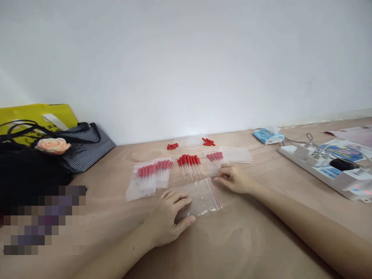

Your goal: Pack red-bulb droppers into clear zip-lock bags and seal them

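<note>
My left hand (170, 217) lies with its fingers apart over the left end of a clear zip bag (200, 199), which is flat on the table with its red-lined seal to the right. My right hand (234, 178) is loosely curled, thumb and fingertips slightly apart, at the lower edge of a bag of red-bulb droppers (214, 161). Between the hands and slightly farther off, several loose droppers (190, 164) lie in a row, red bulbs away from me. To their left are overlapping bags of droppers (148, 176).
Small heaps of red bulbs (172, 146) and more red bulbs (208, 142) lie near the wall. Tissues (267, 135) and a power strip (325, 166) with plugs and cables are on the right. A yellow bag (37, 112) and a striped bag (84, 151) stand left.
</note>
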The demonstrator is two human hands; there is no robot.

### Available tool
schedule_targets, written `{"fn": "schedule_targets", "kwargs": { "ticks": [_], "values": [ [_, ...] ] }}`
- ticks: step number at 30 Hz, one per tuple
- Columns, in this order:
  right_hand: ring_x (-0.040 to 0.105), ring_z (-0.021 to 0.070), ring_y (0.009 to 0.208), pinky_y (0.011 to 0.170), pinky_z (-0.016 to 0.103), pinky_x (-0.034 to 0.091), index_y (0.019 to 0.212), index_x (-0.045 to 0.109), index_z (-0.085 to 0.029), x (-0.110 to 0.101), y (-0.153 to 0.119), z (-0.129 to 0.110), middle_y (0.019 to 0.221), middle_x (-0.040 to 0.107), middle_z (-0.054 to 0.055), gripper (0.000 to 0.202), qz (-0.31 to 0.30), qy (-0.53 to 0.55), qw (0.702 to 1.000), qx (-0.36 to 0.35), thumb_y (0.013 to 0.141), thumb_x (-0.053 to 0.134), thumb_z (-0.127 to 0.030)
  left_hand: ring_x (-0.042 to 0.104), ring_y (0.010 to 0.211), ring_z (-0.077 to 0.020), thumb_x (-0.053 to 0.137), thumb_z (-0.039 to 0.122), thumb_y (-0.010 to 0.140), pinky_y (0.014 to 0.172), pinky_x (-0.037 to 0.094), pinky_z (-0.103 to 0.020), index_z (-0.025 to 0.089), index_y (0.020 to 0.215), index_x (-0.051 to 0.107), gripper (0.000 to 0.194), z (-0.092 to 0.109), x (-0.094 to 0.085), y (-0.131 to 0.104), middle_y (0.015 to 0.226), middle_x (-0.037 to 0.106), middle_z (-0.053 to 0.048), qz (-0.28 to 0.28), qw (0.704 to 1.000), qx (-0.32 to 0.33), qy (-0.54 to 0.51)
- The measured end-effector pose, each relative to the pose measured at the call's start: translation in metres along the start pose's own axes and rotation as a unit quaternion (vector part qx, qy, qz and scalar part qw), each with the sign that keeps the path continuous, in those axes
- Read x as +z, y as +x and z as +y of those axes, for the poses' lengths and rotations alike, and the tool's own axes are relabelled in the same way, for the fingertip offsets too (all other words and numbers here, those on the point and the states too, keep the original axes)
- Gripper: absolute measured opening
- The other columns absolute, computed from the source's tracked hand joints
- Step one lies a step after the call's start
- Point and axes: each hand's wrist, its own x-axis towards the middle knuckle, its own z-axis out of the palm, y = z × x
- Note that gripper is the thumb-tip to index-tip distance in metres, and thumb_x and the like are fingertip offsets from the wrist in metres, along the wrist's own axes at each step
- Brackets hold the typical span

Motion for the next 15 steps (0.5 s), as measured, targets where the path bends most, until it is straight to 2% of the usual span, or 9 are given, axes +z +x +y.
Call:
{"fn": "schedule_targets", "kwargs": {
  "ticks": [2,6,11,15],
  "values": [
    [0.051,0.0119,0.065,0.060,0.023,0.040,0.070,0.060,-0.016,0.004,-0.007,-0.013,0.070,0.054,0.003,0.018,-0.028,0.047,0.998,-0.024,0.079,0.051,-0.029,0.041,0.117,-0.0289,0.046,0.045,0.082,0.096,0.034,-0.050,0.020,0.120,0.048,0.046,-0.003,0.003,0.002,0.127,0.046,-0.011,0.009,1.000,-0.009,-0.002],
    [0.053,0.0121,0.069,0.065,0.025,0.041,0.078,0.062,-0.017,0.012,-0.019,-0.024,0.073,0.056,0.003,0.018,-0.042,0.093,0.993,-0.059,0.080,0.051,-0.030,0.020,0.130,-0.0282,0.042,0.049,0.084,0.103,0.024,-0.050,0.023,0.133,0.030,0.057,-0.011,0.008,0.006,0.142,0.024,-0.009,-0.042,0.999,-0.016,-0.004],
    [0.054,0.0140,0.079,0.073,0.028,0.043,0.082,0.066,-0.017,0.010,-0.024,-0.020,0.084,0.058,0.006,0.023,-0.048,0.128,0.987,-0.084,0.079,0.054,-0.037,0.018,0.131,-0.0253,0.037,0.052,0.085,0.106,0.018,-0.048,0.024,0.133,0.030,0.056,-0.013,0.008,0.007,0.143,0.022,-0.007,-0.062,0.998,-0.020,0.007],
    [0.054,0.0170,0.092,0.083,0.034,0.040,0.087,0.067,-0.019,0.004,-0.026,-0.019,0.094,0.061,0.007,0.023,-0.069,0.131,0.977,-0.150,0.076,0.057,-0.037,0.018,0.131,-0.0248,0.036,0.052,0.085,0.106,0.017,-0.048,0.023,0.134,0.029,0.057,-0.013,0.008,0.008,0.143,0.022,-0.007,-0.064,0.998,-0.019,0.004]
  ]
}}
